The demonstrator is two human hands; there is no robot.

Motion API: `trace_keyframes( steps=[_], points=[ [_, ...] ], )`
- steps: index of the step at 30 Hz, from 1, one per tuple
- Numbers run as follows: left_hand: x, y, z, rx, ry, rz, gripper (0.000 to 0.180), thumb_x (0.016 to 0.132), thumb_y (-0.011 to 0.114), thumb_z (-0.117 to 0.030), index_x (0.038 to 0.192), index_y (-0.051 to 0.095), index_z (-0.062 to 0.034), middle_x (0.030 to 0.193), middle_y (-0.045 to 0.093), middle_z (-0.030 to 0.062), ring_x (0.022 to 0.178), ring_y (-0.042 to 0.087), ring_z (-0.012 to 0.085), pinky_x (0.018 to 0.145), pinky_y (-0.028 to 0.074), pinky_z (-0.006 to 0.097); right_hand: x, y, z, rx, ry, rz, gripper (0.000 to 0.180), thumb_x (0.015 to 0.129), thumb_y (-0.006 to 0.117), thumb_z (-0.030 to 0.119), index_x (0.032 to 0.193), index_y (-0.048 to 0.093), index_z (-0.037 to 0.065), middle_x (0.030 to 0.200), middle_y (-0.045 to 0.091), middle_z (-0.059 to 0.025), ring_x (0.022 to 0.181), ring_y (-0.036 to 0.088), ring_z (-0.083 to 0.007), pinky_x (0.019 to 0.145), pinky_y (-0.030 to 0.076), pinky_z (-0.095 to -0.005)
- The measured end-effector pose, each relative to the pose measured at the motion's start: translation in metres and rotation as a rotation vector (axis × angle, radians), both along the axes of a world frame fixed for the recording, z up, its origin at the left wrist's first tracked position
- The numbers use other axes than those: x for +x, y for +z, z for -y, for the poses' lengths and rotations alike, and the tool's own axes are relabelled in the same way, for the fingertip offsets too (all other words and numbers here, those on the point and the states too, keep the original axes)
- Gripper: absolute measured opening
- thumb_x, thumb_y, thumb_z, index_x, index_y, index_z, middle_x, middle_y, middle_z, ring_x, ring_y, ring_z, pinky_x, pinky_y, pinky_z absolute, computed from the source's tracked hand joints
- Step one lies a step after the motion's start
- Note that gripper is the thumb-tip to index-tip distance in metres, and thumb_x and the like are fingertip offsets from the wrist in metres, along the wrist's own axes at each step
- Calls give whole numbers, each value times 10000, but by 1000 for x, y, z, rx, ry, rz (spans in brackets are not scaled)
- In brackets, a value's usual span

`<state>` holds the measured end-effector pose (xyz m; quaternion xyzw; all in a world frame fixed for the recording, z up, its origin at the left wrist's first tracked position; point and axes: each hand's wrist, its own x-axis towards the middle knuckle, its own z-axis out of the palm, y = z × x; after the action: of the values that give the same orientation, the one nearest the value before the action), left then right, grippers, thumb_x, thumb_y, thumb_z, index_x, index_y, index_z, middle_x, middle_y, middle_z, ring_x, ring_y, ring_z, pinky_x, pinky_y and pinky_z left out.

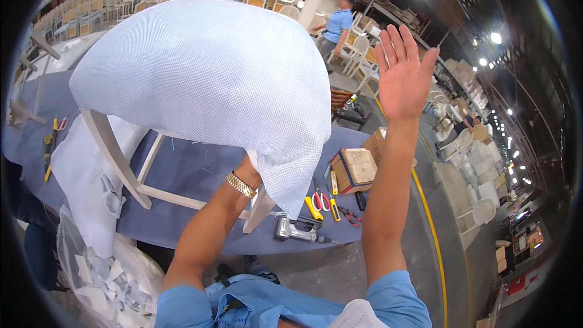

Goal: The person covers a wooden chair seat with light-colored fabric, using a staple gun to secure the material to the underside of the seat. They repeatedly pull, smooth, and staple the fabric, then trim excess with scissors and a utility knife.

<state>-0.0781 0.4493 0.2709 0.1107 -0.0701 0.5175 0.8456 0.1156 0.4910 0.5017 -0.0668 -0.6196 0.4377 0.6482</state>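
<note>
In front of me a chair with a pale wooden frame [112,155] stands on the table. Light blue-grey woven fabric [206,67] drapes over its seat, and a frayed corner hangs down at the right. My left hand [249,173], with a gold watch band [241,184] at the wrist, reaches in under the fabric near the front right leg; its fingers are hidden. Raised in the air to the right of the chair, my right hand [404,79] is open, fingers stretched, and holds nothing.
A staple gun [297,231], scissors [320,201], a yellow cutter [334,182] and pliers [349,215] lie near the table's right edge beside a box [355,170]. A bag of fabric scraps [112,282] stands lower left. A person [337,27] is beyond the table.
</note>
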Motion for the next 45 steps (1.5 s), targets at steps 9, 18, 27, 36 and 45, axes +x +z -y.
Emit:
trace_keyframes(
  steps=[9,18,27,36,45],
  points=[
    [14,-29,-24,370,115,317,707,1028,284,-564,1539,218,-80,1516,378,201,1340,472,331,1059,473,462,-64,-103,-52,-320,105,359,799,1012,300,631,1577,205,74,1651,137,-91,1508,142,-234,1213,107,-363],
    [18,-62,-37,285,211,181,905,923,308,-757,1525,296,-82,1547,357,168,1374,411,356,1124,367,496,-87,-151,-6,-273,84,-96,620,1072,226,446,1552,264,54,1527,395,-150,1416,375,-261,1179,256,-374],
    [15,-23,-3,-23,526,-388,775,1004,294,-635,1486,316,-30,1468,423,164,1300,480,299,1032,471,430,37,-473,58,-1064,-285,-90,425,1029,443,313,1352,519,48,1235,633,-140,1088,628,-212,896,492,-376],
    [-3,-19,27,30,783,-626,778,998,301,-636,1475,331,-22,1426,430,158,1268,482,293,1020,468,427,77,-591,116,-1793,-477,-65,305,941,605,421,904,538,127,789,654,-37,638,610,-157,577,506,-366],
    [2,-21,20,47,812,-639,782,992,307,-637,1463,345,-14,1383,437,153,1237,484,286,1008,465,423,90,-596,96,-1763,-598,-461,513,843,750,422,1151,567,54,906,647,-78,762,642,-212,711,513,-381]
  ],
)
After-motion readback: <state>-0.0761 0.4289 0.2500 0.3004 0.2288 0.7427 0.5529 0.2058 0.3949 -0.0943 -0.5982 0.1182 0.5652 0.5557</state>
